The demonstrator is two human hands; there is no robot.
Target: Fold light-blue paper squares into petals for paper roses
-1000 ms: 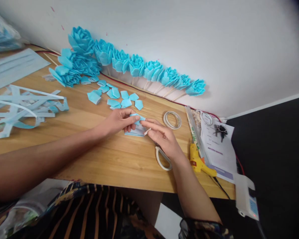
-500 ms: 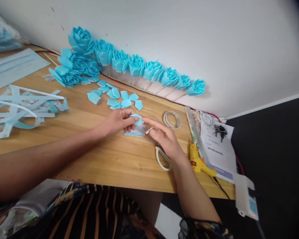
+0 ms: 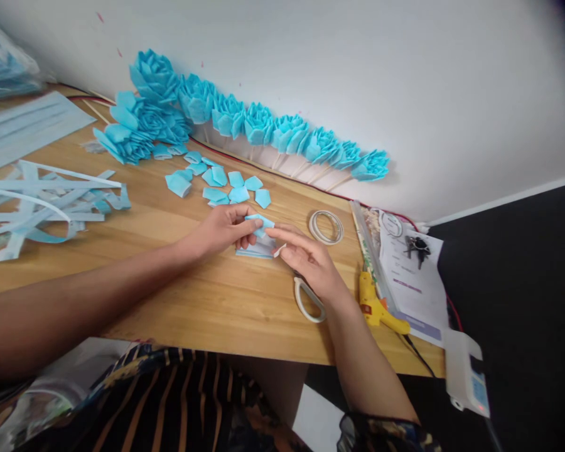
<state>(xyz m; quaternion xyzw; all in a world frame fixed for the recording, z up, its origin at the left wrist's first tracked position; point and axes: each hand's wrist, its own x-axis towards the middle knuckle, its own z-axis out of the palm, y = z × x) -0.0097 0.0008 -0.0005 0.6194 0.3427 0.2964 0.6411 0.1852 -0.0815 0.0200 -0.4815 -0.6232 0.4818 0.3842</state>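
Between the thumb and fingers of my left hand (image 3: 230, 227) is a small light-blue petal (image 3: 265, 223), cut from soft sheet material. My right hand (image 3: 308, 257) reaches in from the right, its index fingertip at the petal's edge. A small white strip (image 3: 279, 251) sticks out at its thumb, seemingly pinched there. Beneath the hands lies a folded pale-blue piece (image 3: 255, 253), partly covered by the fingers. Scissors with a white handle (image 3: 309, 300) rest on the table beside my right hand, their blades mostly hidden.
Several loose blue petals (image 3: 238, 180) lie beyond my hands. Blue flowers on sticks (image 3: 289, 133) lean along the wall. To the right are a tape roll (image 3: 326, 227), a yellow glue gun (image 3: 370, 301), papers (image 3: 412, 285) and keys (image 3: 418, 248). Cut strips (image 3: 28, 204) cover the left side.
My right index finger has shifted slightly along the petal, and the petal is turned a little. The white strip at my right thumb has tilted slightly. Everything else is the same.
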